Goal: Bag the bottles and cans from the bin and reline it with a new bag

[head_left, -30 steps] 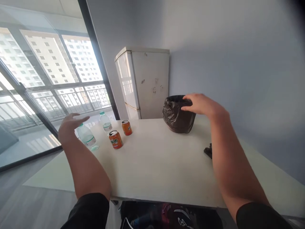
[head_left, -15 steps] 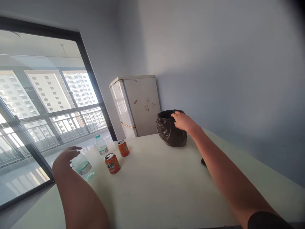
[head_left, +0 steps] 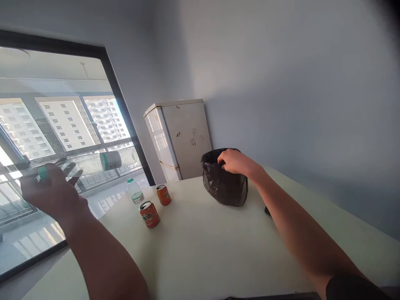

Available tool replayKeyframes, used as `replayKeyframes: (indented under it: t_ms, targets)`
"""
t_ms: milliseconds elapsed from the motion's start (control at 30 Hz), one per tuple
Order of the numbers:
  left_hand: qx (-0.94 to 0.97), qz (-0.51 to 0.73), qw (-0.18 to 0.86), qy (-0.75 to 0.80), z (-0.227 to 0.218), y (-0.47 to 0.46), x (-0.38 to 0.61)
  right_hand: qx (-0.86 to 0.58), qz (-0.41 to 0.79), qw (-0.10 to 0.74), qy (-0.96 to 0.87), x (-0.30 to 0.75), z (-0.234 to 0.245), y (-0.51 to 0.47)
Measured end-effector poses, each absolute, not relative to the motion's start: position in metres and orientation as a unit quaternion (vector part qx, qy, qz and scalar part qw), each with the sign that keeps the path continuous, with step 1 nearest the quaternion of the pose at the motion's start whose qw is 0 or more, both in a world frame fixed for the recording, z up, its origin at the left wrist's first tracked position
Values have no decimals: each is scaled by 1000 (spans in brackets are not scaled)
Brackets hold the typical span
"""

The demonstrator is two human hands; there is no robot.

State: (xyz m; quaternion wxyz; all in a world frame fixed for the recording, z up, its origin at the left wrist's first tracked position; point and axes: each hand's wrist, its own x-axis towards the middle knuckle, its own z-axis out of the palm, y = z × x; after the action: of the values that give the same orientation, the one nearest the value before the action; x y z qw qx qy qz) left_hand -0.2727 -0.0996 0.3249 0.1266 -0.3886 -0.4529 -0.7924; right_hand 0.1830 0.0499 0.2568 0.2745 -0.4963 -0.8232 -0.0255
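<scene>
My left hand (head_left: 54, 187) is raised at the left, closed round the neck end of a clear plastic bottle (head_left: 111, 160) with a green-edged label. That bottle lies nearly level in the air, its base pointing right, and the fingers are smeared by motion. With closed fingers, my right hand (head_left: 233, 161) grips the rim of a black plastic bag (head_left: 223, 185), which stands on the table with its mouth open. A second bottle (head_left: 136, 195) with a green cap stands upright behind an orange can (head_left: 149, 215). Another orange can (head_left: 163, 195) is beside them.
The pale table (head_left: 200, 254) stretches out in front of me. A small dark object (head_left: 267, 211) lies partly behind my right forearm. Beyond the far edge stands a white refrigerator (head_left: 187, 137); a dark-framed window (head_left: 103, 100) is on the left.
My left hand has lifted the nearer bottle off the table and tipped it level, moving up and left. My right hand has drawn the bag slightly toward me, its mouth tilting.
</scene>
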Motion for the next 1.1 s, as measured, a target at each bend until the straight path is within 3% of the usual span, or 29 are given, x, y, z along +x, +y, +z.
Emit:
replayKeyframes:
  t_ms: [100, 333, 700, 867, 967, 1100]
  targets:
    - [-390, -835, 95, -377, 330, -91, -241, -453, 31, 263, -851, 177, 266, 24]
    - [-519, -803, 55, -287, 321, -76, -172, -342, 73, 218, -911, 162, 277, -21]
    - [-629, -716, 34, -301, 302, -49, -130, -242, 66, 197, -948, 152, 280, -31]
    - [-702, -602, -24, -381, 295, -40, -120, -232, 66, 192, -951, 153, 281, -33]
    - [-695, -582, 18, -422, 296, -38, -127, -245, 68, 190, -948, 153, 279, -32]
    - [-579, -650, 144, -471, 305, -40, -167, -256, 73, 183, -947, 153, 280, -35]
